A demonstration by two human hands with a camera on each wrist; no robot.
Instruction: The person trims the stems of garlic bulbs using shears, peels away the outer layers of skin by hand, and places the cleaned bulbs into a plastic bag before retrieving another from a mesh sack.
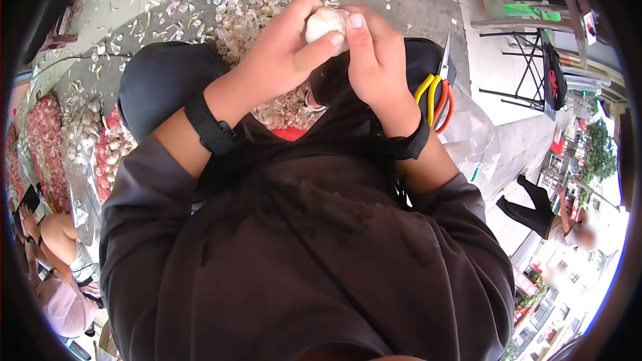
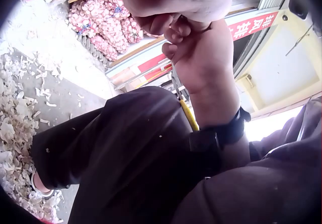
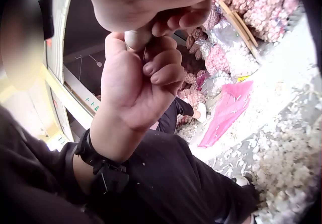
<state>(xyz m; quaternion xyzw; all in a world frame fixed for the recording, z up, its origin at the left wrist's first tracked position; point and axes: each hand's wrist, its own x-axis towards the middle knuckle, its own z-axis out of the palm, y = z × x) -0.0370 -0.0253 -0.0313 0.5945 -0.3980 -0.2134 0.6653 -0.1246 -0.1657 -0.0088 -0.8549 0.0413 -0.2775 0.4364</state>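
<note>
A whitish garlic bulb point(image 1: 326, 23) is held between both hands, over the lap in the head view. My left hand point(image 1: 279, 45) grips it from the left, its thumb along the near side. From the right, my right hand point(image 1: 378, 57) holds the same bulb, with the thumb tip against its edge. In the right wrist view part of the garlic bulb point(image 3: 137, 39) shows between the left hand point(image 3: 143, 78) and the right hand point(image 3: 151, 2). The left wrist view has the fingers of both hands curled close together, hiding the bulb.
Scissors with yellow and orange handles point(image 1: 435, 97) lie by the right thigh. Garlic skins and stem bits point(image 1: 244, 17) litter the floor ahead. Filled net sacks point(image 1: 48, 147) stand at the left, near another seated person point(image 1: 63, 294). A pink sheet point(image 3: 229, 110) lies on the floor.
</note>
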